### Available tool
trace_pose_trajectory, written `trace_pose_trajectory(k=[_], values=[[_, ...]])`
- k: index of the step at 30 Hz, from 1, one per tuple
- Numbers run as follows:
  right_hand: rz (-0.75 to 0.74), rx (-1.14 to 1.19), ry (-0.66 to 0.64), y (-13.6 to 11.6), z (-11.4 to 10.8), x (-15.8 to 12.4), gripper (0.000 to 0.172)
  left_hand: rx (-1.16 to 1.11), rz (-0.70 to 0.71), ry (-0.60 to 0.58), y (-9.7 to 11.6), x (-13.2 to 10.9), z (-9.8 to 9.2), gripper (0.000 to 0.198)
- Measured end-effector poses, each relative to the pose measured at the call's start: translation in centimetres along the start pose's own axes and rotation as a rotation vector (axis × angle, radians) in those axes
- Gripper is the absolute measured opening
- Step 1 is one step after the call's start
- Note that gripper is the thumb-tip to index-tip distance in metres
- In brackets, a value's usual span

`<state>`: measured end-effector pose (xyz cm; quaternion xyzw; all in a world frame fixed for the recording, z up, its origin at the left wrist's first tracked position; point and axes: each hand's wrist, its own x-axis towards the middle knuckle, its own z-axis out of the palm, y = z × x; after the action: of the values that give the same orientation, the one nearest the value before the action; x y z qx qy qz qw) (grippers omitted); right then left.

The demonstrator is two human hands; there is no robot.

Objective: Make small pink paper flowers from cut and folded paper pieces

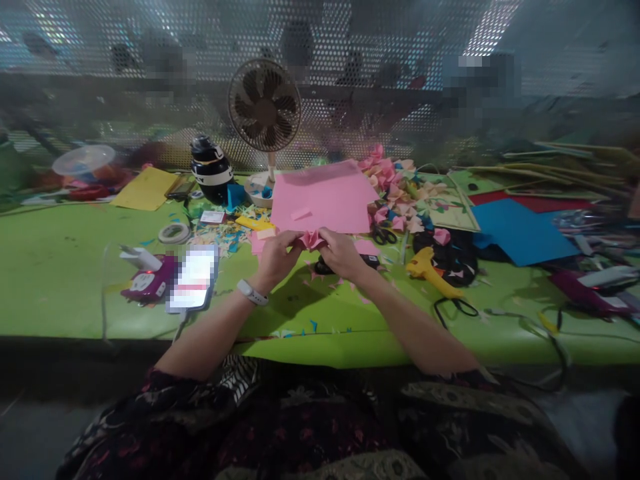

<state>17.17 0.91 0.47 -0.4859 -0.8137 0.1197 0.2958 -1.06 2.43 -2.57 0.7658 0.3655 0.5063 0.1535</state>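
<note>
Between my two hands is a small folded pink paper piece (311, 239), pinched from both sides. My left hand (278, 257), with a pale watch on its wrist, closes its fingertips on the piece's left edge. On the opposite edge, my right hand (342, 252) grips with thumb and fingers. Just beyond the hands lies a large pink sheet (325, 190) with a small pink strip (301, 213) on it. Black-handled scissors (384, 233) rest right of the sheet. A dark object (327, 265), partly hidden, lies under my right hand among pink scraps.
Folded pink and cream paper pieces (395, 187) are heaped at the back right. A yellow glue gun (434, 272) with a cable lies to the right, near a blue sheet (517, 230). At left are a lit phone (194, 279) and a tape roll (174, 233). A fan (265, 107) stands behind.
</note>
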Motion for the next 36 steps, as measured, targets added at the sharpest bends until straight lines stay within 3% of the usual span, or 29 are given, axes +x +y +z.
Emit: trace_pose_trajectory(k=[10,14,18,23,30,36], values=[[0.175,-0.185,0.046,-2.5,1.5,-0.6,0.021,-0.058,-0.183,0.045,2.1,-0.8,1.0,0.011],[0.191,-0.182,0.065,-3.2,1.4,-0.8,0.02,0.02,-0.101,0.084,2.5,-0.8,0.7,0.01],[0.207,0.046,0.102,-3.1,0.9,-0.9,0.013,0.109,0.02,0.116,2.8,-0.8,0.4,0.011],[0.158,0.2,0.194,-2.7,1.1,-0.9,0.011,0.079,0.026,0.12,3.2,-0.8,0.6,0.013],[0.088,0.166,0.139,-2.5,1.7,-0.9,0.012,0.095,-0.015,0.102,3.4,-0.9,0.6,0.016],[0.072,0.284,0.012,-2.5,1.7,-1.1,0.03,0.077,-0.08,-0.018,4.0,-1.3,0.4,0.032]])
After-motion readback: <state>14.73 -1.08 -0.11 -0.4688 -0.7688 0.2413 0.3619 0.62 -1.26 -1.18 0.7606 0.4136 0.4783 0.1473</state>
